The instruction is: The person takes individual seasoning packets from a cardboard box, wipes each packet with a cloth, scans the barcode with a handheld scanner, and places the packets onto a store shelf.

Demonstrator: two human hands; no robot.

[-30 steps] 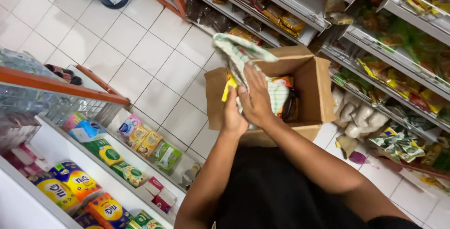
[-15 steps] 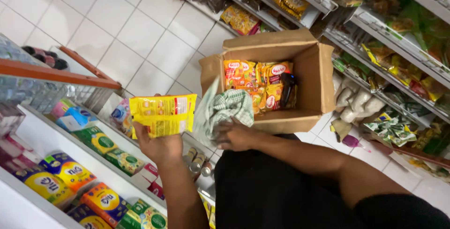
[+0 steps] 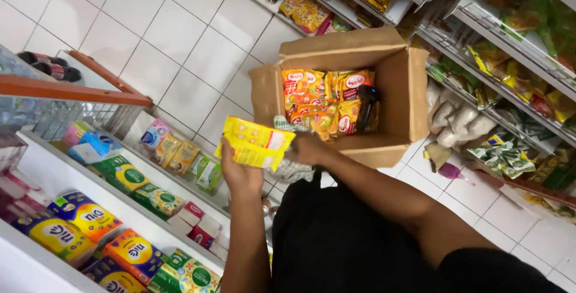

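My left hand [image 3: 239,173] holds a yellow snack packet [image 3: 255,143] up in front of me, over the gap between the shelf and the box. My right hand [image 3: 307,149] is closed on a green-and-white checked cloth [image 3: 292,170] that hangs just below the near rim of an open cardboard box [image 3: 396,89]. The box sits on the white tiled floor and is packed with several orange and yellow snack packets [image 3: 318,98]. A dark object [image 3: 367,98] lies among them.
On my left, white shelves [image 3: 78,176] carry colourful biscuit boxes and small cartons. A wire rack [image 3: 72,95] with an orange rail stands above them. Shelves [image 3: 504,47] of bagged goods run along the right. White floor tiles [image 3: 180,29] lie ahead.
The left hand with the yellow packet has moved right, closer to the box. The right hand with the cloth has dropped slightly below the box rim. The view has shifted nearer the box.
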